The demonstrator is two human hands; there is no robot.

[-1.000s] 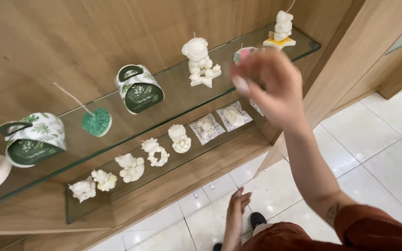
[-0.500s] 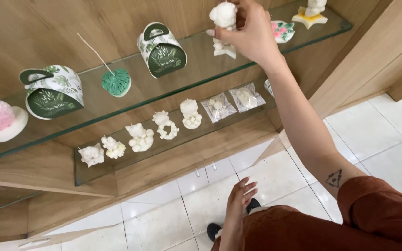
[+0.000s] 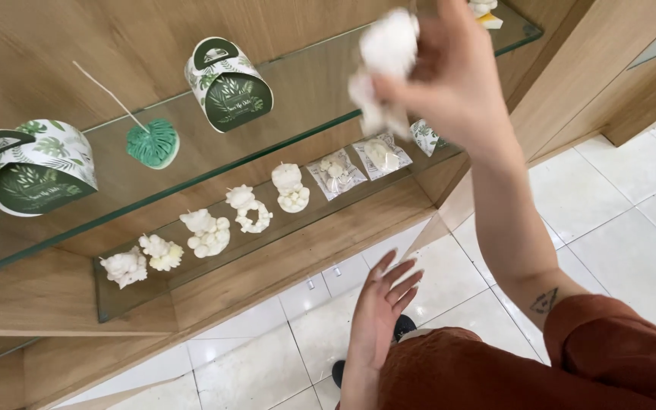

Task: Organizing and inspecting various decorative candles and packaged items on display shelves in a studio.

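Above the upper glass shelf (image 3: 298,99), the right hand (image 3: 457,76) is raised and its fingers (image 3: 408,91) are clamped on a white figurine (image 3: 385,57), which is blurred and held clear of the glass; the figurine is in the air, near the right end of that shelf. On the same shelf, well to the left, a leaf-printed gift box (image 3: 229,83) lies tilted; a green leaf-shaped piece (image 3: 153,144) with a thin white stick lies beside it, and a second leaf-printed box (image 3: 36,171) stands further left. On the lower glass shelf (image 3: 138,292), small white figures (image 3: 206,231) are set in a row, and two clear packets (image 3: 358,167) lie at its right part. Down by the body, the left hand (image 3: 381,311) hangs over the white floor tiles (image 3: 632,228) with fingers spread apart, holding nothing; it is near the rust-coloured garment (image 3: 495,372).
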